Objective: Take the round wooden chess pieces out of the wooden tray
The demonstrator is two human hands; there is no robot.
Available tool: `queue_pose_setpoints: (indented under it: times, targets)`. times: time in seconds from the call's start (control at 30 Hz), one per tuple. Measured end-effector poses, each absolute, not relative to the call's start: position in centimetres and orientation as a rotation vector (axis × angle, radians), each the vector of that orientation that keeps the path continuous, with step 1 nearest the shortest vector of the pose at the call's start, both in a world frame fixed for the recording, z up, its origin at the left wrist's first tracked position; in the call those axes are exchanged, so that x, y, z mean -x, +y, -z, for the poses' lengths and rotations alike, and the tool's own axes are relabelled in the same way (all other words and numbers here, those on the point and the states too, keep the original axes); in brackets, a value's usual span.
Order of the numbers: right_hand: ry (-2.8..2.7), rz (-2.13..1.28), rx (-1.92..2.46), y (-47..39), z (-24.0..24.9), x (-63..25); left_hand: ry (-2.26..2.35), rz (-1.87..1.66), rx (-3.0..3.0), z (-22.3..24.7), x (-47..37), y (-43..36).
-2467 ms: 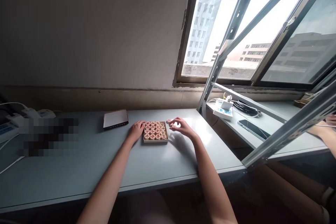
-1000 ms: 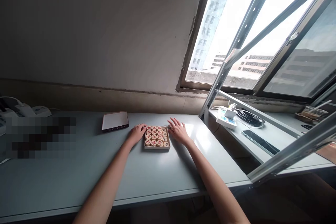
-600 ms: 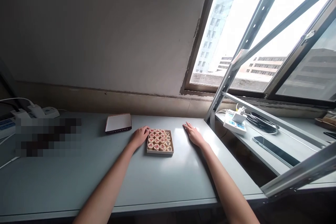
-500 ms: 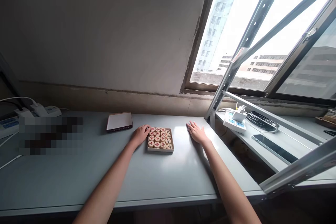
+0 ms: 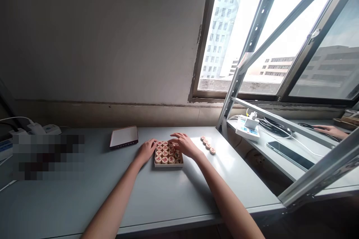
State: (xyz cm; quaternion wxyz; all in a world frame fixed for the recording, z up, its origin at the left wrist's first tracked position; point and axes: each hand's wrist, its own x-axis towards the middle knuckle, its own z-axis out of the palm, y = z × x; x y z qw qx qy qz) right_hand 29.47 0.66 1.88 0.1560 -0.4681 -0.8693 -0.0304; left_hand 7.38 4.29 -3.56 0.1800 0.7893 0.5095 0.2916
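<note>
A shallow open box holds rows of round wooden Chinese chess pieces, marked with red and black characters. My left hand rests at the box's left side, its curled fingers against the rim near the far corner. Over the box's far right part reaches my right hand, fingers apart and stretched above the pieces, some of which it covers. Whether its fingertips touch a piece I cannot tell. To the right, a slanted row of several loose chess pieces lies on the table.
The box lid lies inside-up on the grey table, left of my hands. A metal shelf frame borders the right edge. Beyond it are a power strip, a phone and another person's hand.
My right hand has moved left from the table to above the box, uncovering the row of loose pieces. My left hand stays at the box. Another person's hand has appeared at far right.
</note>
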Motion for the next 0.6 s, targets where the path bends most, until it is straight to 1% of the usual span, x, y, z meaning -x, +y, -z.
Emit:
queue_pose_setpoints:
  times: [0.1, 0.23, 0.37, 0.43, 0.5, 0.6]
  targets:
    - [-2.418, 0.098, 1.381, 0.8, -1.8, -29.7, 1.46, -0.818, -2.239, 3.8, -7.4, 4.5]
    - [-2.311, 0.204, 1.5, 0.8, -2.4, -31.5, 1.479, -0.801, -2.26, 4.0, -7.4, 4.8]
    - [-2.153, 0.285, 1.906, 0.5, -2.2, -35.0, 1.482, -0.778, -2.264, 3.9, -7.4, 4.7]
    - [-2.102, 0.289, 2.031, 0.4, -1.8, -35.9, 1.484, -0.782, -2.268, 3.8, -7.4, 4.6]
    - [-2.135, 0.25, 1.97, 0.1, -1.6, -35.6, 1.493, -0.78, -2.264, 3.6, -7.4, 4.5]
    - [-2.302, 0.039, 1.605, -0.5, -1.8, -32.8, 1.504, -0.746, -2.261, 3.4, -7.4, 4.4]
